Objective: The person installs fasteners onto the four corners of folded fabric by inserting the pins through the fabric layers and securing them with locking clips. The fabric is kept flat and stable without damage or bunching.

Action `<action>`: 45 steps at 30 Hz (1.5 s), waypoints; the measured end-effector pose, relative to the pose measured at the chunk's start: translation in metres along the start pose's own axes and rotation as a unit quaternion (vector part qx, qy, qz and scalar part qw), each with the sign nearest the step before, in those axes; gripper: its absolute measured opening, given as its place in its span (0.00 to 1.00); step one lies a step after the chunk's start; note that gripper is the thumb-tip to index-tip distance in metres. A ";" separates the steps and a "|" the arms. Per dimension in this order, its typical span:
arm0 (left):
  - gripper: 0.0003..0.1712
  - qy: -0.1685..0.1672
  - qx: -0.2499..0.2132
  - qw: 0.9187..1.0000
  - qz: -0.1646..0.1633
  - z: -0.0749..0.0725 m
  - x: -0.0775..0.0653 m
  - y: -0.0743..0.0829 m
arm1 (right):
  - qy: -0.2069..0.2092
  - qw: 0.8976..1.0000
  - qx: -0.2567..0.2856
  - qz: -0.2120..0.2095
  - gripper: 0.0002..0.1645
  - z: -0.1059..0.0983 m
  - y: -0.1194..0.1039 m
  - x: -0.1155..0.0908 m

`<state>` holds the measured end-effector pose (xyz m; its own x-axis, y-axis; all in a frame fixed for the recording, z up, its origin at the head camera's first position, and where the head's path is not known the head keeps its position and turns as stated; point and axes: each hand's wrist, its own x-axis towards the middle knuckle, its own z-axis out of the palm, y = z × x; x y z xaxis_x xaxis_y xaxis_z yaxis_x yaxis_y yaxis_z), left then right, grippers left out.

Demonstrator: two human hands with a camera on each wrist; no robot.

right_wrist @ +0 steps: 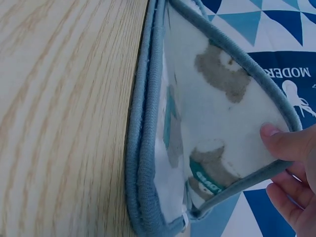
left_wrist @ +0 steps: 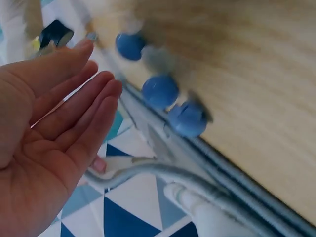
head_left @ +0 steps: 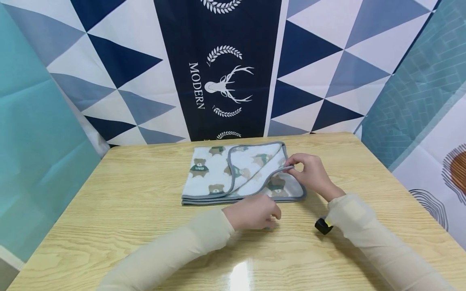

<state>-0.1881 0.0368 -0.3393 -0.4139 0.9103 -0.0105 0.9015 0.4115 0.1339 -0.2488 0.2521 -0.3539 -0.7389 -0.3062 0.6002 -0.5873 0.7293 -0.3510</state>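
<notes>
A folded white blanket [head_left: 204,171] with brown bears and grey-blue piping lies toward the far side of the table. My right hand [head_left: 311,171] pinches a raised corner between thumb and fingers. In the right wrist view, the lifted layer of the blanket [right_wrist: 217,128] stands away from the folds below it. My left hand [head_left: 255,212] is just in front of the blanket's near edge and holds nothing. Its fingers [left_wrist: 84,113] are loosely extended in the left wrist view. Several small blue round pieces [left_wrist: 160,92], blurred, show beside it; my left hand mostly hides that area in the head view.
The wooden table [head_left: 120,194] reaches a wall covering [head_left: 306,48] with triangles and a deer print. A teal covering [head_left: 40,121] borders the left side. A small black device [head_left: 323,226] sits at my right wrist.
</notes>
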 end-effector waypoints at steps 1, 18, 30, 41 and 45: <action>0.03 -0.010 0.006 1.000 0.005 0.003 -0.001 0.001 | 0.000 1.000 0.000 0.000 0.05 0.000 0.000 0.000; 0.08 0.057 -0.193 0.977 -0.070 -0.003 0.003 -0.020 | 0.022 1.000 0.003 0.000 0.09 0.001 0.002 0.000; 0.15 0.235 -0.465 0.819 -0.241 -0.014 0.025 -0.068 | -0.005 1.000 -0.001 0.030 0.09 -0.003 -0.002 0.000; 0.14 0.253 -0.484 0.779 -0.308 -0.005 0.054 -0.077 | -0.004 1.000 0.020 -0.009 0.15 -0.005 -0.002 0.001; 0.14 0.247 -0.478 0.784 -0.310 -0.005 0.057 -0.075 | -0.005 1.000 0.023 -0.010 0.15 -0.006 -0.002 -0.001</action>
<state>-0.2798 0.0579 -0.3452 -0.9465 0.3225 -0.0143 0.0982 0.3297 0.9390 -0.2452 0.2545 -0.3496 -0.7301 -0.3260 0.6006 -0.6159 0.6947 -0.3716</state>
